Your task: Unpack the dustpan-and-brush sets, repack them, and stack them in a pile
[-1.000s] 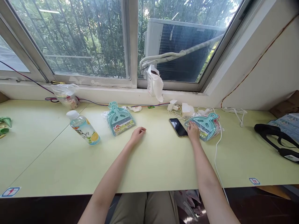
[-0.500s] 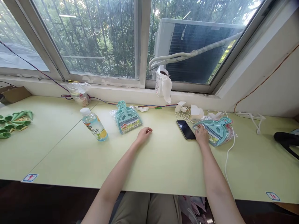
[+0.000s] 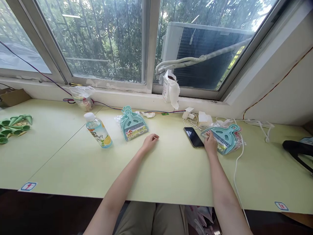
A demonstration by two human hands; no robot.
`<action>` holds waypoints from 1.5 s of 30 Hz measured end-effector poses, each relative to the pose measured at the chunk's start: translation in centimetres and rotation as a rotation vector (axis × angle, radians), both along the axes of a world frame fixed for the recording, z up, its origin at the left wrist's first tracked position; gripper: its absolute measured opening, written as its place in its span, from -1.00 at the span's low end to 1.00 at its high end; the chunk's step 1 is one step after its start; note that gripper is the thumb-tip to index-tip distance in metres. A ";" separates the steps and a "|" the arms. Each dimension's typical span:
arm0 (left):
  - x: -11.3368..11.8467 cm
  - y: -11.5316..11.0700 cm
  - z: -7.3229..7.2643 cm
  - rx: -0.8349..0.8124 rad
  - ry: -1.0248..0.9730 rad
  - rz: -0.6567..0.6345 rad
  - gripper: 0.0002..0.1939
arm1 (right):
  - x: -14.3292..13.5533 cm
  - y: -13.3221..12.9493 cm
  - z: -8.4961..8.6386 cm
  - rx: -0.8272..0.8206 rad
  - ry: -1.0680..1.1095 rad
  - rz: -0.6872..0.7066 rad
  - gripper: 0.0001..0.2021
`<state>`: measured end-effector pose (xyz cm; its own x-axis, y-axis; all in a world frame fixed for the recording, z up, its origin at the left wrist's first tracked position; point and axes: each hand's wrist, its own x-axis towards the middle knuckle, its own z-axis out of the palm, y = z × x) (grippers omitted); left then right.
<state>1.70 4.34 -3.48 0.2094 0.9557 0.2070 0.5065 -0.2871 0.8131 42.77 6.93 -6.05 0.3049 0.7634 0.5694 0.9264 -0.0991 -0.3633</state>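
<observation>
My left hand (image 3: 151,142) rests on the table with its fingers curled together and nothing visible in them. Just up and left of it lies a stack of teal dustpan and brush sets (image 3: 133,124) in clear plastic. On the right, my right hand (image 3: 210,143) has its bent fingers on the left edge of another packaged dustpan set (image 3: 226,138), pinching the plastic. A black phone (image 3: 194,137) lies flat immediately left of that hand. Part of the pack's left edge is hidden under the fingers.
A bottle (image 3: 99,130) stands left on the pale table (image 3: 171,176). Green cones (image 3: 16,125) lie far left. A white charger (image 3: 188,113), its cable and a white box (image 3: 204,119) sit near the wall. A white cord (image 3: 235,176) crosses the right side.
The view has shifted slightly. Both hands stay in nearly the same places beside the same things.
</observation>
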 end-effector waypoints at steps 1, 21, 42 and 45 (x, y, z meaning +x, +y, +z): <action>0.0 0.1 -0.1 0.001 0.002 0.002 -0.76 | 0.0 0.0 -0.1 -0.004 -0.004 -0.014 -0.47; -0.1 0.4 -0.4 -0.006 0.007 0.001 -0.76 | 0.5 0.4 -0.5 0.044 0.046 0.084 -0.50; 0.0 0.4 -0.4 0.017 -0.001 -0.011 -0.77 | -1.7 -1.9 1.7 0.195 0.002 -0.037 -0.58; 0.0 0.3 -0.3 0.013 -0.002 -0.007 -0.77 | -2.0 -2.4 1.8 0.243 0.018 -0.066 -0.62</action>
